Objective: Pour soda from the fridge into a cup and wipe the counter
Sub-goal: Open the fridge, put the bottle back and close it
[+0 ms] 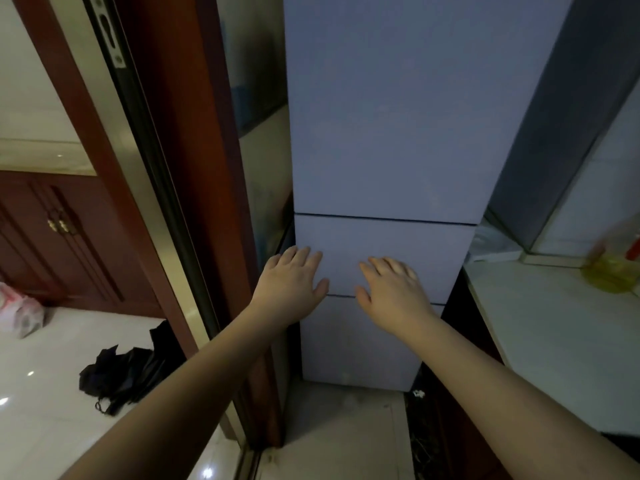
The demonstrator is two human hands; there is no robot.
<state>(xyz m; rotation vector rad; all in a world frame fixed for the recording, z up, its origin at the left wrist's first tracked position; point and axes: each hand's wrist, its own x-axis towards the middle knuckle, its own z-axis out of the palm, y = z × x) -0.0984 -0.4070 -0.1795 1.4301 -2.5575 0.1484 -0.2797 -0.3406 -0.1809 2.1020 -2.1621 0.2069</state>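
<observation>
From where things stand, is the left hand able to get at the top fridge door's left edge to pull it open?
Probably yes. The left hand is open near the middle door's left edge, holding nothing, and the top fridge door sits just above it. Only a narrow gap beside the wooden door frame might crowd the fingers.

Bare forearms (no sleeves, rings or watch), left hand [292, 284], right hand [393, 292].
</observation>
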